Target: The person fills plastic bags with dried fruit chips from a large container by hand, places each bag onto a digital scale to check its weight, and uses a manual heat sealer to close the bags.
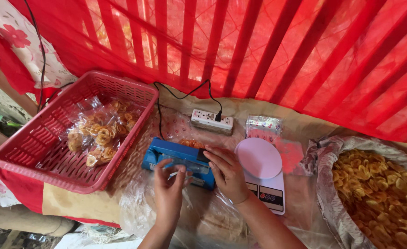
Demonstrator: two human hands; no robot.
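Note:
A blue heat sealer (175, 157) lies on the covered table in the head view, a clear bag of fried snacks (192, 143) poking out behind its bar. My left hand (169, 191) pinches the clear bag's near edge (179, 171) at the sealer's front. My right hand (226, 173) rests palm down on the sealer's right end, fingers curled over the bar. Clear plastic sheeting (203, 216) spreads under both wrists.
A red plastic basket (37, 152) at the left holds sealed snack bags (99, 131). A white kitchen scale (263, 173) stands right of the sealer, empty clear bags (264, 127) behind it. A power strip (211, 121) sits at the back. A big open sack of yellow chips (378, 189) fills the right.

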